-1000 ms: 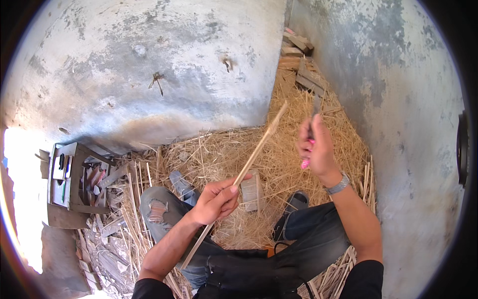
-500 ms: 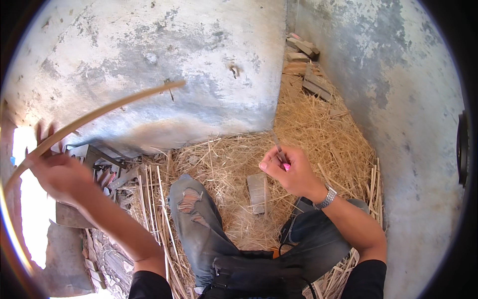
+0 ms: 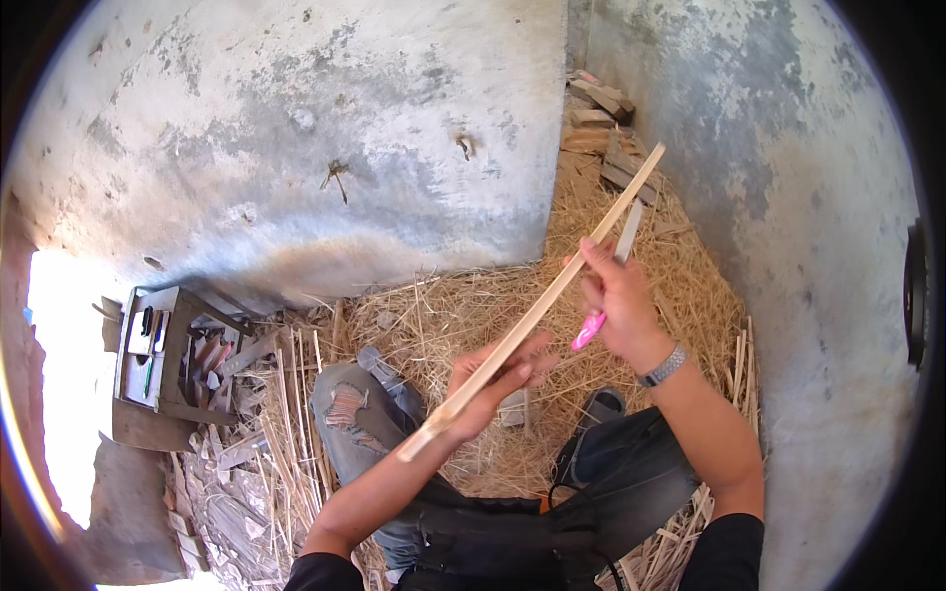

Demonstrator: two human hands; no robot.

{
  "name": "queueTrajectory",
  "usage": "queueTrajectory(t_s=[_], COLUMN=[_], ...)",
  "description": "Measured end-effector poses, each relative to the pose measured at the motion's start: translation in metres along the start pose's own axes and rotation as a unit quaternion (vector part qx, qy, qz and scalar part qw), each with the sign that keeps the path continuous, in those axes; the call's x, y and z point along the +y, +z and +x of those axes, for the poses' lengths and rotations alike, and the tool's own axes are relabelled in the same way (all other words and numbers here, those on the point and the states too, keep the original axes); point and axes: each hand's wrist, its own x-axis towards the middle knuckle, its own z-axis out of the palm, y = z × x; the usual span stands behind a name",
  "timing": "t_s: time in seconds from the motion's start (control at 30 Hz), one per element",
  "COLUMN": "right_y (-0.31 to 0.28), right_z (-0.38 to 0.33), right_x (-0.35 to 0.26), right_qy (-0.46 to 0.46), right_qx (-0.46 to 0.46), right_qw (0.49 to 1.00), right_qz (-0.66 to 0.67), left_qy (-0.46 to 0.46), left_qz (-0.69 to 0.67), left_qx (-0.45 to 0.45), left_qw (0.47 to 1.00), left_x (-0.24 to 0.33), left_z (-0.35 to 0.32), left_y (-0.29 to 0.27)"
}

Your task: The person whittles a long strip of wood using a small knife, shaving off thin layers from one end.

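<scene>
A long, pale, split wooden strip point(image 3: 532, 317) runs slantwise in front of me, from low at the left to high at the right. Its lower part lies across the palm of my left hand point(image 3: 483, 389), whose fingers are loosely curved and a little smeared by motion. Higher up, my right hand point(image 3: 623, 300) pinches the strip with thumb and fingers. That same hand holds a knife: its pink handle point(image 3: 588, 332) sticks out below the fist, and the flat grey blade point(image 3: 629, 232) points up beside the strip. A metal-band watch point(image 3: 663, 366) is on my right wrist.
Straw and shavings point(image 3: 453, 295) cover the floor between my legs. At the left stands a small wooden stool point(image 3: 177, 409) with pens on it, near cut sticks point(image 3: 296, 394). Wood blocks point(image 3: 601, 103) are stacked in the far corner between worn plaster walls point(image 3: 394, 128).
My left hand has brought the strip from the far left to the middle. My right hand has moved up slightly, turned the knife, and now pinches the strip too.
</scene>
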Motion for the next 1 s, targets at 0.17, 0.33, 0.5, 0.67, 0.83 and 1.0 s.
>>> queueTrajectory(t_s=[0.17,0.33,0.5,0.67,0.83,1.0], right_y=[-0.028,-0.038,-0.044,-0.003,0.019,0.026], right_z=[0.009,0.011,0.005,-0.027,-0.058,-0.062], right_x=[-0.026,-0.028,-0.011,0.012,0.038,0.043], right_qy=[-0.124,-0.170,-0.221,-0.207,-0.184,-0.190], right_qx=[0.029,0.093,0.006,-0.143,-0.212,-0.206], right_qw=[0.985,0.963,0.892,0.824,0.750,0.716], right_qz=[-0.119,-0.187,-0.394,-0.508,-0.599,-0.639], left_qy=[-0.172,-0.131,-0.092,-0.055,-0.009,0.003], left_qz=[-0.289,0.072,-0.009,-0.031,-0.024,-0.031], left_qx=[-0.181,-0.155,-0.069,-0.026,-0.020,-0.029], left_qw=[0.924,0.977,0.993,0.998,0.999,0.999], left_x=[0.003,0.021,0.007,0.008,0.001,-0.002], left_z=[-0.002,-0.002,0.002,-0.003,-0.004,-0.009], left_y=[-0.049,-0.042,-0.040,-0.035,-0.025,-0.030])
